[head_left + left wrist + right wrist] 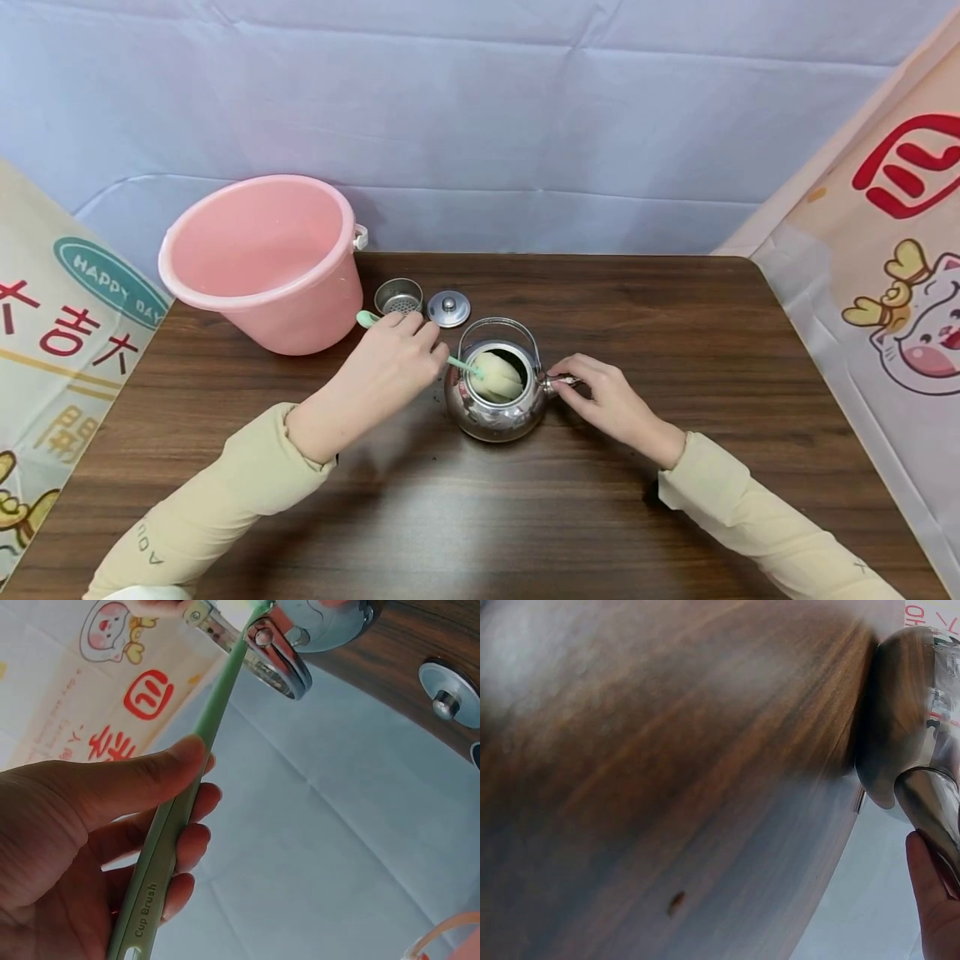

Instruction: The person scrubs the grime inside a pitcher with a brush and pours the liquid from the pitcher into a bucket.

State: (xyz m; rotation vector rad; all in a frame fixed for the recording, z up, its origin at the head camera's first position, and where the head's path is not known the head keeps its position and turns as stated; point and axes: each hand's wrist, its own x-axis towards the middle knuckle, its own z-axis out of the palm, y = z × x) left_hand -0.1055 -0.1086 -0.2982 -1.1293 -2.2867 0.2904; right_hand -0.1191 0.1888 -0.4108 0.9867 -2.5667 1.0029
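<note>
A shiny metal kettle (495,423) stands upright on the table, its top uncovered and its hoop handle (498,322) raised. My left hand (393,354) grips a green cup brush (161,862) by its handle, thumb along one side and fingers curled round the other. The brush's pale, soft head (497,375) sits in the kettle's opening; its lower part is hidden inside. At the kettle's right side, my right hand (603,396) holds the spout (930,806) between thumb and fingers. Only part of that hand shows in the right wrist view.
Behind the kettle lie a small metal lid (448,308) with a knob and a round metal strainer (399,297), partly covered by the left hand. A large pink bucket (258,250) stands at the back left. Cloth (465,125) hangs behind the wooden table (480,517).
</note>
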